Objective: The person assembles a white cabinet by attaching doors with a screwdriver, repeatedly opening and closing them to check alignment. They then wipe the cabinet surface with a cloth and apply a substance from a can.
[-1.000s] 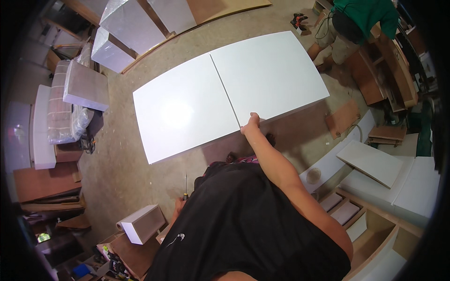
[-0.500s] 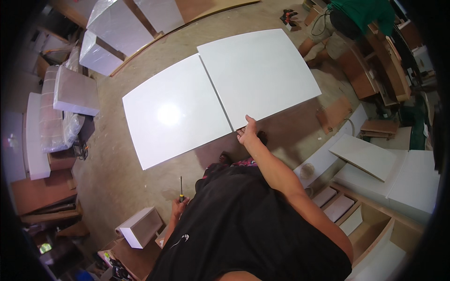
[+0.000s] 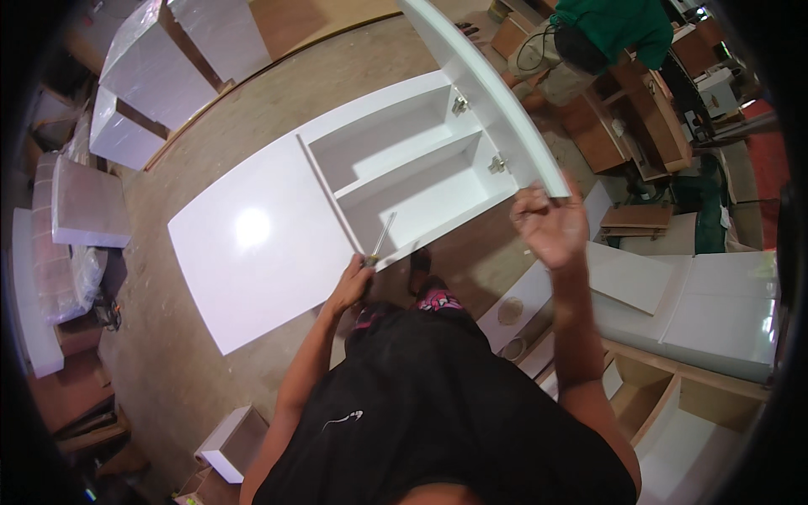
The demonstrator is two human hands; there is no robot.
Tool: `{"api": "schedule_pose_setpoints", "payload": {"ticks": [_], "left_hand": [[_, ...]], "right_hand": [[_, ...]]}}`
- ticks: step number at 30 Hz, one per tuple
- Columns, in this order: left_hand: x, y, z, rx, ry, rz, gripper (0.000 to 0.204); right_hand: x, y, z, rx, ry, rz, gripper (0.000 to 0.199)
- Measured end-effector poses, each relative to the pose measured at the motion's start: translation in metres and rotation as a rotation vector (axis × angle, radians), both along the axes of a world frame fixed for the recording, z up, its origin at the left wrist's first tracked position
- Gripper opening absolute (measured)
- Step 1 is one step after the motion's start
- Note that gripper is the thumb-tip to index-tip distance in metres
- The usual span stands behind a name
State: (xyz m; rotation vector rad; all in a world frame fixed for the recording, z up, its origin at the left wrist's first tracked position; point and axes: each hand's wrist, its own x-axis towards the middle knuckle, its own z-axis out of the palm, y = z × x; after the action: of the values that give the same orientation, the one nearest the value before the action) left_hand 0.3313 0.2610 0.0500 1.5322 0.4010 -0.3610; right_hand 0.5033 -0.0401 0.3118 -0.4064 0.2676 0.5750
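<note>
A white two-door cabinet (image 3: 252, 278) lies on its back on the floor in front of me. Its left door is closed. The right cabinet door (image 3: 497, 105) stands swung up, with two metal hinges (image 3: 498, 163) along its inner side. Behind it shows a white compartment split by a shelf (image 3: 412, 168). My right hand (image 3: 551, 227), slightly blurred, has its fingers and thumb around the near corner of the raised door. At the compartment's near edge, beside the left door, my left hand (image 3: 352, 282) grips a screwdriver (image 3: 385, 233), its shaft pointing up and away.
Plastic-wrapped white cabinets (image 3: 160, 67) stand at the far left. Wrapped panels (image 3: 71, 227) lean nearer on that side. A person in green (image 3: 614, 34) bends over brown wooden carcasses (image 3: 631, 126) at the far right. White panels and an open wooden frame (image 3: 673, 379) lie at my right.
The right door has swung up and open to the right with my right hand at its corner. My left hand has brought the screwdriver forward to the cabinet's near edge.
</note>
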Motion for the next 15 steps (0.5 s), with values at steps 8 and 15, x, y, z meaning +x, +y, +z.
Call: {"api": "schedule_pose_setpoints", "payload": {"ticks": [8, 15], "left_hand": [[0.234, -0.122, -0.064, -0.229, 0.112, -0.231, 0.03], [0.308, -0.163, -0.124, -0.355, 0.244, -0.197, 0.031]], "right_hand": [[0.074, -0.072, 0.054, -0.058, -0.076, 0.043, 0.045], [0.098, -0.098, 0.065, -0.044, -0.079, 0.066, 0.047]]}}
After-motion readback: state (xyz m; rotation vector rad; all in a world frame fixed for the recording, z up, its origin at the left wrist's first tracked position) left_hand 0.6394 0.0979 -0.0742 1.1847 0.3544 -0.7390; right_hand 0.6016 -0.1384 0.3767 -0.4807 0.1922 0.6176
